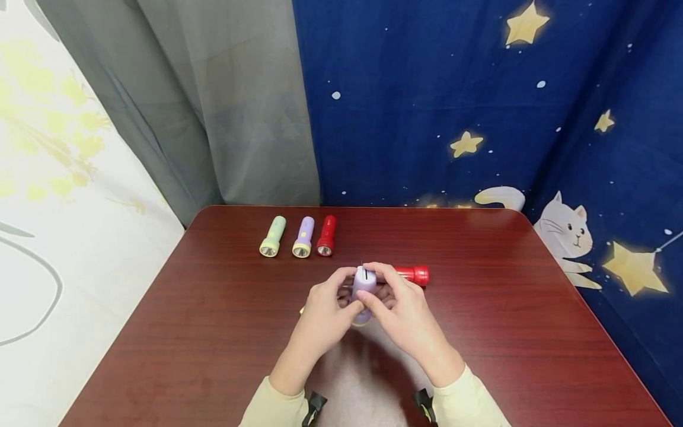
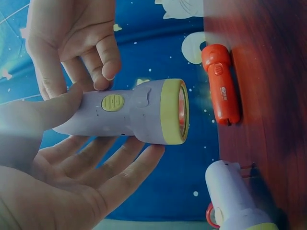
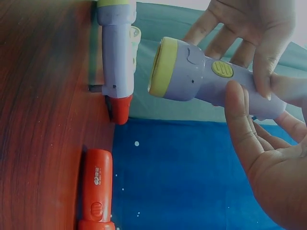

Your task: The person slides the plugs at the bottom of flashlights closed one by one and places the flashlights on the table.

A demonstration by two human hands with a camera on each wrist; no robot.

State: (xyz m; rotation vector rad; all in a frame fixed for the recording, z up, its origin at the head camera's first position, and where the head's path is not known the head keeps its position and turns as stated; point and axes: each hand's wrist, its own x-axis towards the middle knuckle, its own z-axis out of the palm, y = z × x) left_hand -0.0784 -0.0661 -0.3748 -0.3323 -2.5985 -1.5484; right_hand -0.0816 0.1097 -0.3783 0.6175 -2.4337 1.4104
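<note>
A purple flashlight with a yellow lens rim is held above the table, tail end up and lens down. My left hand grips it from the left, thumb on the body and fingers beneath, as the left wrist view shows. From the right, my right hand holds the same flashlight near its tail. The yellow switch sits on its side between the hands. Behind my right hand lies a red flashlight. Another purple flashlight lies on the table, mostly hidden by my left hand in the head view.
Toward the back of the brown table lie a green flashlight, a purple one with a yellow rim and a red one, side by side. Grey cloth and a blue star-patterned curtain hang behind the table.
</note>
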